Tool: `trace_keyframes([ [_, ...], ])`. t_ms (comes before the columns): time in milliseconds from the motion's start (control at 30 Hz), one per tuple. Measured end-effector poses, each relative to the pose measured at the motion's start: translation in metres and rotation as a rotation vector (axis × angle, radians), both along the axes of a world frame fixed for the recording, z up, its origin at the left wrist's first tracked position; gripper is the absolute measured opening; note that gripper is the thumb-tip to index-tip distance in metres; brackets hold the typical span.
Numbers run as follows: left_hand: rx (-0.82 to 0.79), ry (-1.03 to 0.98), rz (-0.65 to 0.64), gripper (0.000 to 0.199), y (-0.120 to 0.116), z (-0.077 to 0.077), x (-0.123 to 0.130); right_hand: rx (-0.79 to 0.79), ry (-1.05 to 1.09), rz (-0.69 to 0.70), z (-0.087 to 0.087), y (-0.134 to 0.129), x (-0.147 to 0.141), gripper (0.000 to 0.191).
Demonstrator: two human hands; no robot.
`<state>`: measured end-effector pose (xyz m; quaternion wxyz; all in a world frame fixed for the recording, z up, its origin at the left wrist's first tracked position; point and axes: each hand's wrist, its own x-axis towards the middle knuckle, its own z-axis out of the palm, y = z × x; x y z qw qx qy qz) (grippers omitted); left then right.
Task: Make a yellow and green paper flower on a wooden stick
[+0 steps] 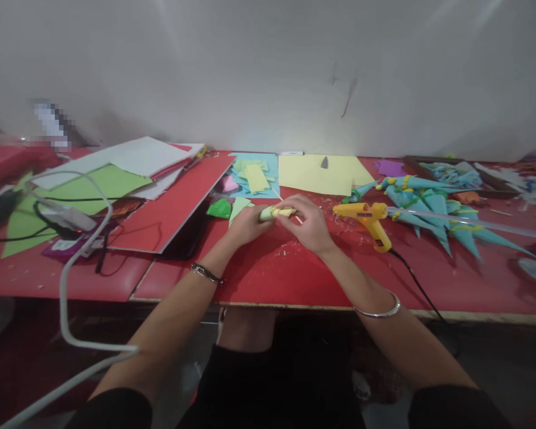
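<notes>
My left hand [245,226] is closed around one end of a light yellow-green rolled paper strip [271,213]. On its other side my right hand [310,225] pinches the same roll between thumb and fingers. A thin pale stick [276,193] shows just beyond the roll; whether it touches the paper I cannot tell. Behind my hands, a pile of yellow and green paper strips [255,177] lies on a blue sheet [271,159]. Close to my left hand are a light green paper piece [239,208] and a bright green crumpled packet [219,208].
A yellow hot glue gun [370,220] lies right of my hands, its cord hanging over the red table's [286,280] front edge. Blue paper cones [433,211] are heaped further right. Large red board [183,205] lies left, near a white cable [65,286]. Yellow sheet [317,176] lies behind.
</notes>
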<state>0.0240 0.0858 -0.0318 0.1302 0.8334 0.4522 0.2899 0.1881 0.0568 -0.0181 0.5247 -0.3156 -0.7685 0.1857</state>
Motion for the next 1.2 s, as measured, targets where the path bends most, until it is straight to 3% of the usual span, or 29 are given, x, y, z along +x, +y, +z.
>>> trace_keyframes([
  [633,0.035,0.057,0.000,0.014,-0.0027,0.0036,0.0017,0.023,0.003,-0.047,0.0001,0.0009,-0.0001,0.003],
  [1200,0.003,0.035,0.009,0.015,-0.0019,0.0036,0.0017,0.038,-0.050,-0.052,0.0019,-0.0019,0.0003,0.011],
])
